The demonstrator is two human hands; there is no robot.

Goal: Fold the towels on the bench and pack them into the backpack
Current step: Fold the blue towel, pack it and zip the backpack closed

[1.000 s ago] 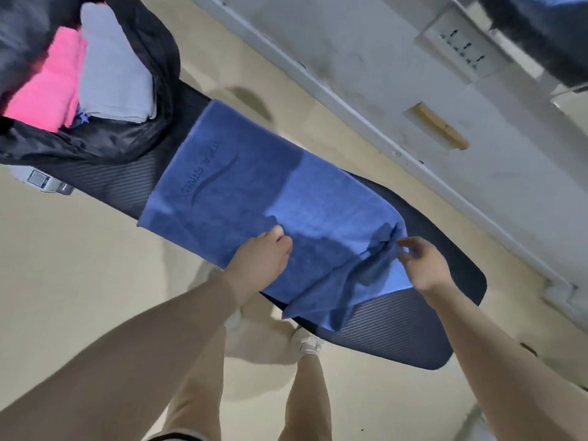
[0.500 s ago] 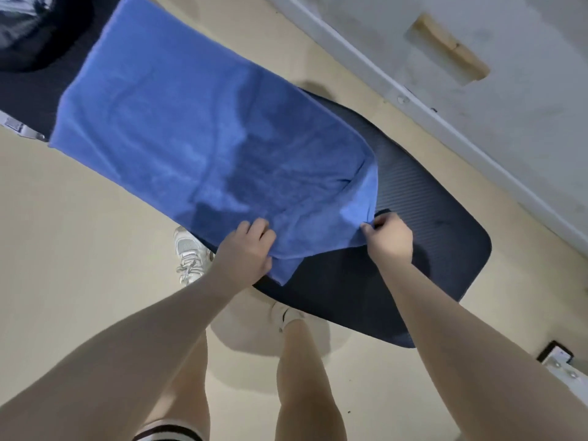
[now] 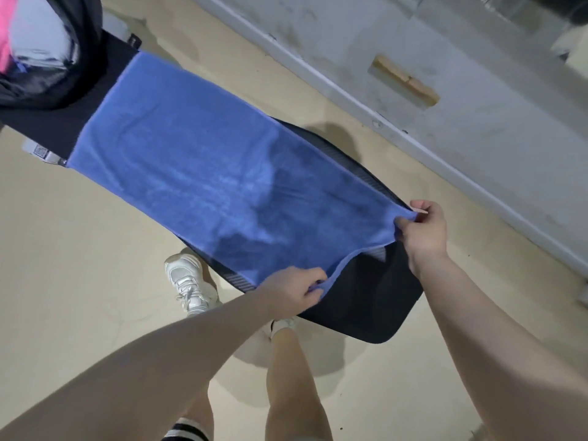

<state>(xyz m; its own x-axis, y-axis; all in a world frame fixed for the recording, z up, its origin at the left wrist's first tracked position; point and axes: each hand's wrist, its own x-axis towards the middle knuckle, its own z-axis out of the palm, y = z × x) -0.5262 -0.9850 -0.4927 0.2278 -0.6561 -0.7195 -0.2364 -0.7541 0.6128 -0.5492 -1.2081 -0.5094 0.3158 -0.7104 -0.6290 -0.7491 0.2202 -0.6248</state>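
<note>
At far left a black backpack (image 3: 63, 74) sits open on the dark padded bench (image 3: 381, 300), with pink and grey folded towels inside (only partly in view). A blue towel (image 3: 203, 173) lies spread along the bench. The left hand (image 3: 294, 292) pinches its near corner, fingers curled on the cloth; the right hand (image 3: 421, 232) grips the far corner, fingers clamped on the hem.

A long black padded worktop (image 3: 375, 300) with a ribbed surface and rounded end carries a blue terry towel (image 3: 203, 173) spread flat along it. Beyond the towel, far from the fingers (image 3: 310, 289), a black open backpack (image 3: 57, 74) sits on the worktop.
</note>
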